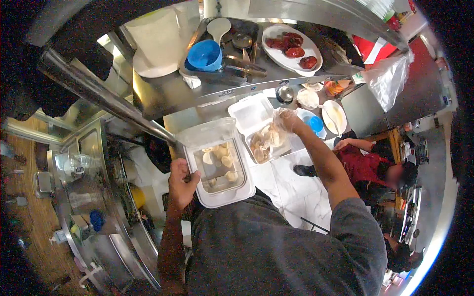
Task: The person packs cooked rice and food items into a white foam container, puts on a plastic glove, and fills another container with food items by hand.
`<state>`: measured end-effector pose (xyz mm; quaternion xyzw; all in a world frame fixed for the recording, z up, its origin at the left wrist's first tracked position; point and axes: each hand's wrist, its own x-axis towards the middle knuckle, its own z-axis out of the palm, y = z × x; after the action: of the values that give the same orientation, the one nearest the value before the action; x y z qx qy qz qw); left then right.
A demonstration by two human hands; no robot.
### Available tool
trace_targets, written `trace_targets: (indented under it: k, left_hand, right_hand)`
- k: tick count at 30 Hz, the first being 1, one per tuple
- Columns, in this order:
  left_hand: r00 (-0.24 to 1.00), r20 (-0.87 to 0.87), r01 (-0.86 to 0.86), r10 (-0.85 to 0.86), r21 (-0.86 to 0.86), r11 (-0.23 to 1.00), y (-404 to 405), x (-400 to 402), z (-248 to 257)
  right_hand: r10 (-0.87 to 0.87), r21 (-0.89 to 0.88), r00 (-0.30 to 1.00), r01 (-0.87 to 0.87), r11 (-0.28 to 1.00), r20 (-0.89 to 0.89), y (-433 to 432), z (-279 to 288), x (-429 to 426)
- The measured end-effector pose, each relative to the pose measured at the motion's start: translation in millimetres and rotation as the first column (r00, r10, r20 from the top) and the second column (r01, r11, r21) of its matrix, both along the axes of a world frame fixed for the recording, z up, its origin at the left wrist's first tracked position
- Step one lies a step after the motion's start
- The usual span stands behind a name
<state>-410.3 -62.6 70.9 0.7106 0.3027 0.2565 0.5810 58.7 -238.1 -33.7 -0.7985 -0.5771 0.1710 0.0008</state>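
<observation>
A white plastic container [246, 187] sits right in front of my body, its see-through lid [207, 131] tilted up at the far side. Pale, rounded food pieces [226, 161] lie spread over its bottom. My left hand [183, 185] grips the container's left rim, thumb on top. Beside it stands a white foam clamshell box [255, 111], lid folded back, filled with pale and brownish food [270, 138]. My right hand [287, 120], in a see-through plastic glove, is at the box's far right corner. Its fingertips are blurred, so whether they hold anything is unclear.
A steel shelf above the counter carries a blue bowl [204, 55], a tray with utensils [255, 40] and an oval plate of red food [292, 48]. A blue cup [314, 124] and an oval dish with a spoon [334, 116] stand right. A person [363, 162] is nearby.
</observation>
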Motion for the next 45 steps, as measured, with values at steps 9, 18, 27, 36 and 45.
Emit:
trace_targets:
  k: [9, 18, 27, 36, 45]
  left_hand:
    - [0.998, -0.061, -0.010, 0.008, -0.034, 0.999, -2, 5, 12]
    - [0.993, -0.120, 0.001, 0.003, 0.038, 0.999, 0, 10, 19]
    - [0.997, -0.075, 0.001, 0.002, 0.041, 0.999, -1, 9, 14]
    - [0.999, -0.037, -0.009, 0.009, -0.013, 1.000, 2, 4, -7]
    - [1.000, -0.013, 0.021, -0.022, -0.039, 0.999, 3, 7, -2]
  right_hand:
    - [0.118, 0.220, 0.990, -0.131, 0.966, 0.073, -25, -6, 18]
    - [0.091, 0.065, 0.975, -0.106, 0.992, 0.203, -18, -7, 12]
    - [0.136, -0.010, 0.960, -0.138, 0.990, 0.246, -13, -27, 10]
    - [0.037, 0.024, 0.998, -0.038, 0.999, 0.042, -15, -20, 19]
    - [-0.296, 0.456, 0.882, 0.447, 0.769, -0.366, -70, -19, 53]
